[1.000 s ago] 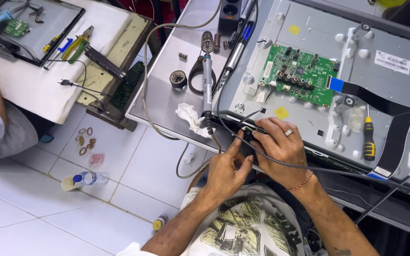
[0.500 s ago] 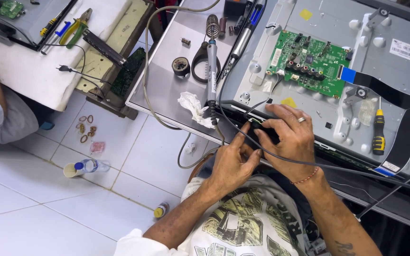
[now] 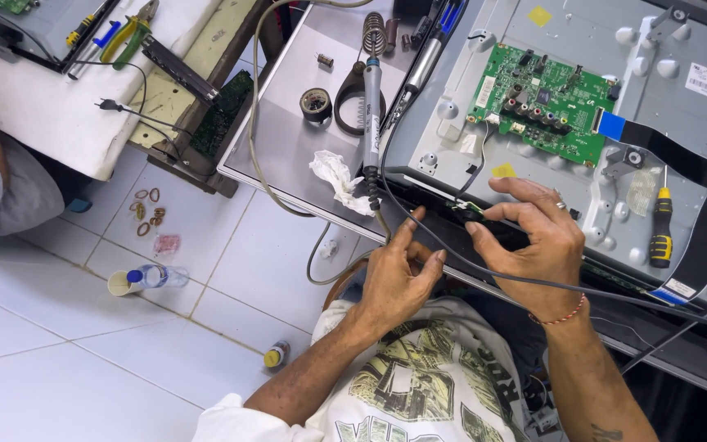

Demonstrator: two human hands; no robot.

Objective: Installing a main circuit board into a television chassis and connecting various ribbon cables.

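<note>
Both hands pinch thin black cable (glossy).

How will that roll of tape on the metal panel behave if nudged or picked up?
The roll of tape lies flat on its side on the metal panel, so it likely slides rather than rolls. It looks small and hollow, probably light. Stood on edge, its round shape would likely roll toward the soldering iron.
</note>
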